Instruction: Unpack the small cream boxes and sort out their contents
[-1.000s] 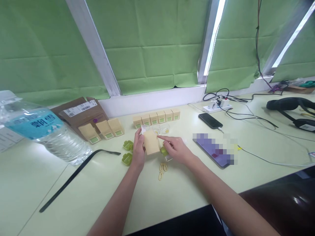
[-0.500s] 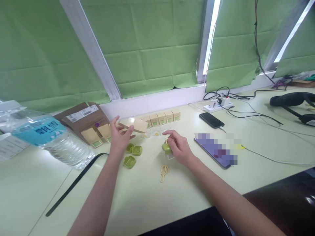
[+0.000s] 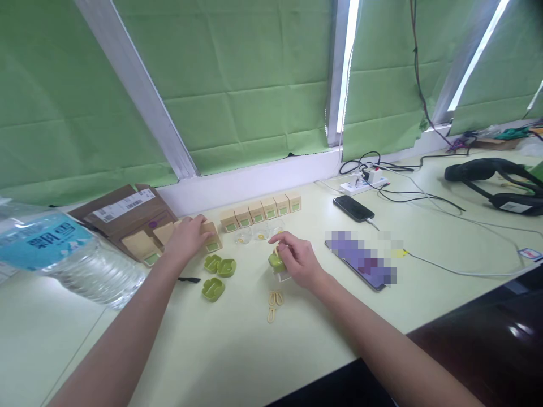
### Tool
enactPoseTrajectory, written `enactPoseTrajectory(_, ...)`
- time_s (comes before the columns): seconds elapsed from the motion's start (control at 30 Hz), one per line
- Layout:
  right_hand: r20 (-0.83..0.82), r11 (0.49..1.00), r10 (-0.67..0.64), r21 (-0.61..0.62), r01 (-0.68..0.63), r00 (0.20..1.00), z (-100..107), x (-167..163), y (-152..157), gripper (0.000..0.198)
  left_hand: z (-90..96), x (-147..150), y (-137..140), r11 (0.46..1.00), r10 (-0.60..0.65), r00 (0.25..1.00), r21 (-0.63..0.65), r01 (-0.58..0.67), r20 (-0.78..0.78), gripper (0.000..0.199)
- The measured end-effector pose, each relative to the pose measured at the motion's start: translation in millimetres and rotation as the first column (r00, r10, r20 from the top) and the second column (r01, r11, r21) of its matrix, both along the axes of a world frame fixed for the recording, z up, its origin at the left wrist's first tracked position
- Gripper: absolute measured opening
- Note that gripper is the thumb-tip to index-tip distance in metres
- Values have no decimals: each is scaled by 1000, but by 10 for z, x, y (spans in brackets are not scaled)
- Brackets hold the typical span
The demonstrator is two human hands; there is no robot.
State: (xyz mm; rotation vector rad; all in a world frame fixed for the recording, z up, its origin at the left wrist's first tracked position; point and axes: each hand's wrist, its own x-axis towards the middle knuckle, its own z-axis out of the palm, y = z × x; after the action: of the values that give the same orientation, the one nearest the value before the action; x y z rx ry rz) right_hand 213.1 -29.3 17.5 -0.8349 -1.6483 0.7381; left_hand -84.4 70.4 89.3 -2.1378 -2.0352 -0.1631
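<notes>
My left hand (image 3: 186,238) has its fingers curled over a small kraft box (image 3: 212,240) with a green label. The box stands upright on the table, and the hand partly covers it and the boxes beside it. In my right hand (image 3: 299,259) is a small clear container with a green lid (image 3: 276,262), gripped from above near the table. Several green lids (image 3: 212,289) lie between the hands. Yellow loops (image 3: 275,299) rest in front of the container. Behind it stand clear cups (image 3: 260,232) with yellow marks inside.
A row of kraft boxes (image 3: 257,211) stands along the back. On the left are a large water bottle (image 3: 89,260) and an open brown carton (image 3: 123,212). A black phone (image 3: 353,208), a larger phone (image 3: 360,263), a power strip (image 3: 363,183) and a black headset (image 3: 496,181) occupy the right side.
My left hand has moved left and down, bringing the tilted kraft box to the table, where it now stands upright. My right hand still holds the green-lidded container. The view has shifted slightly.
</notes>
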Motion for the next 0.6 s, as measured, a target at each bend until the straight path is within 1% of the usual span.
enactPoseTrajectory(0.13,29,999,-31,14,31,999,16,9,0,26,63,46,91,999,11,994,-32,-15,-104,41)
enactPoseTrajectory(0.23,42,999,-36,29,35,998,33,12,-4,25,117,102,155,998,31,983,-46,-39,-179,37)
enactPoseTrajectory(0.33,43,998,-34,48,32,999,52,10,-9,25,147,137,246,995,19,969,-89,-42,-245,32)
enactPoseTrajectory(0.43,40,997,-41,64,39,998,69,9,-9,25,160,137,349,992,9,964,-119,-42,-266,30)
enactPoseTrajectory(0.6,48,995,-57,86,53,997,83,11,-11,28,164,140,474,994,4,961,-105,-34,-277,31)
